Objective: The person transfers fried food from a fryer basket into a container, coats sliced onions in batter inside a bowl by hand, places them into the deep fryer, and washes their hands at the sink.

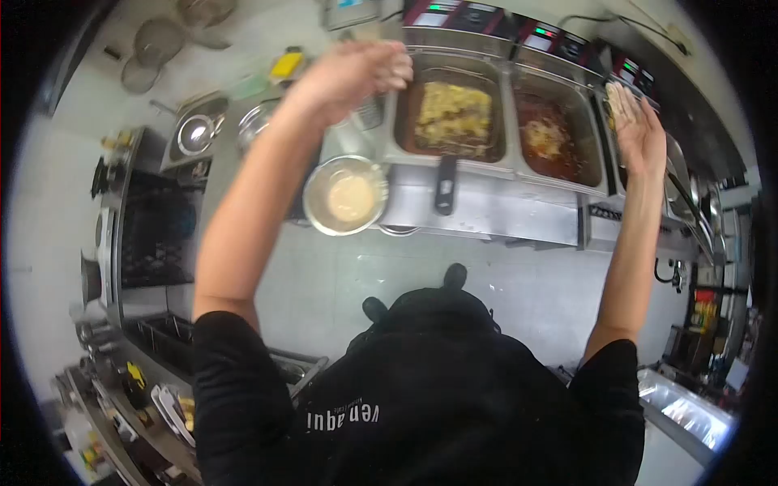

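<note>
My left hand (356, 74), blurred, is raised near the left edge of the fryers, its fingers apart and holding nothing. Over on the right, my right hand (638, 130) is spread beside the right-hand fryer, with pale residue on its fingers. Between them, a fryer basket with yellow food (454, 116) sits in dark oil, its black handle (445, 186) pointing toward me. In the middle fryer (598, 174), browned food (547, 138) lies in reddish oil. A metal bowl of pale batter (350, 197) stands at the counter's front edge, below my left hand.
Control panels (551, 36) with lit displays line the back of the fryers. A sink (197, 134) and a yellow object (287, 65) are to the left. Several pans hang on the upper left wall. Metal utensils (695, 202) stand at the far right.
</note>
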